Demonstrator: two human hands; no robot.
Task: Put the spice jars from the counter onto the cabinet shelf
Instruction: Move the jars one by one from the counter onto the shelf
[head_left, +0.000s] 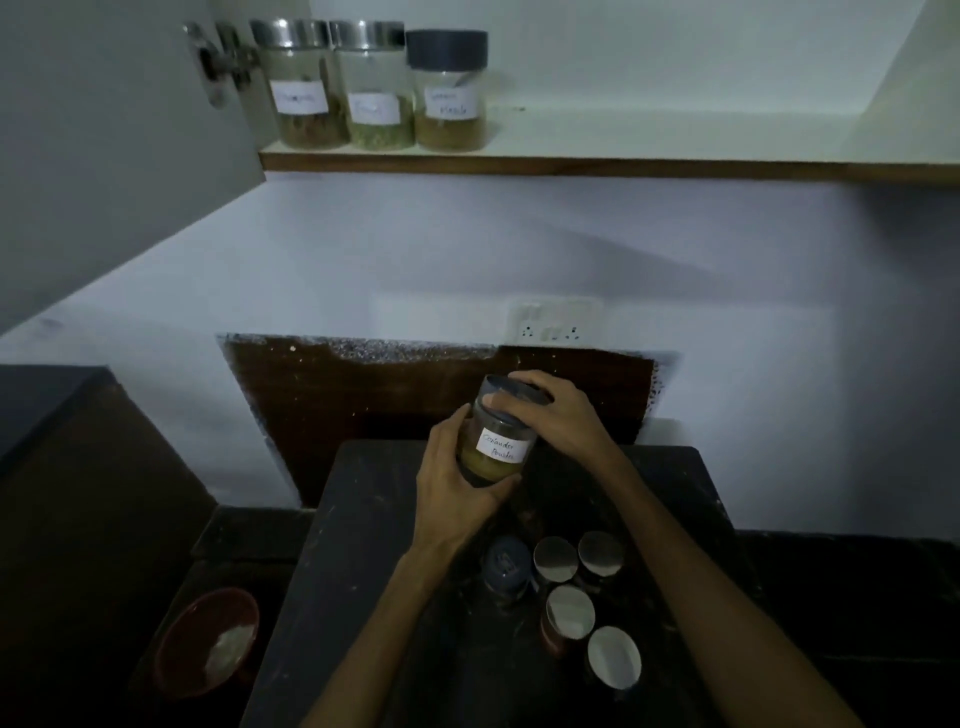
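I hold a glass spice jar (500, 441) with a white label and yellow powder above the dark counter (363, 545). My left hand (457, 483) wraps its lower body from the left. My right hand (553, 410) grips its dark lid from the right. Three labelled jars (374, 93) stand in a row at the left end of the cabinet shelf (675, 143). Several more jars (566, 587) stand on the counter below my hands, most with shiny metal lids, one with a dark lid (506, 564).
An open cabinet door (104, 130) with a metal hinge hangs at the upper left. A wall socket plate (553, 319) sits above the dark backsplash. A red bowl (208, 639) with something white rests low at the left.
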